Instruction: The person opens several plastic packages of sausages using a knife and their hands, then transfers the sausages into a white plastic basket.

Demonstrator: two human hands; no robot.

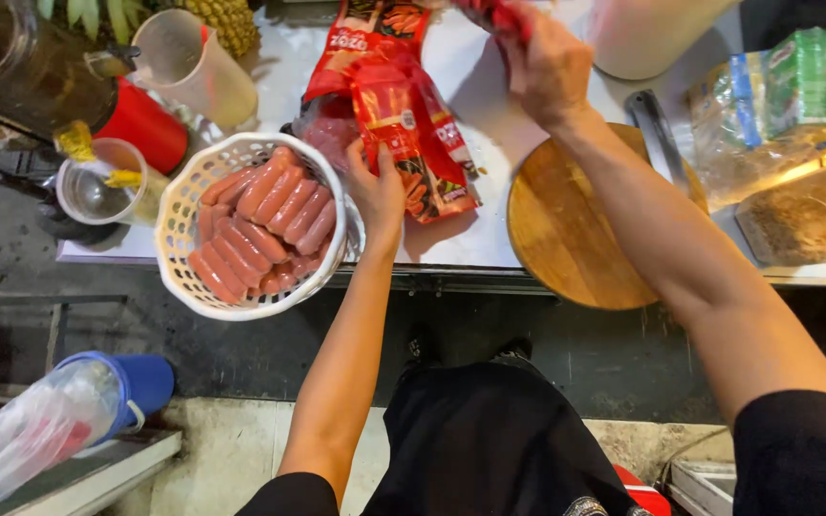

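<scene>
On the white counter [489, 244], the left hand [377, 191] grips the lower end of a red sausage pack [403, 119], fingers closed on it. Up top, the right hand [547, 67] pinches another part of the red wrapper. Just left, touching the left hand, a white basket [179, 225] holds sausages [265, 225]. A round wooden board [576, 239] lies under the right forearm.

the person wears a black top with short sleeves; both forearms are bare, the left hand [378, 196] and right hand [549, 72] without gloves.
</scene>
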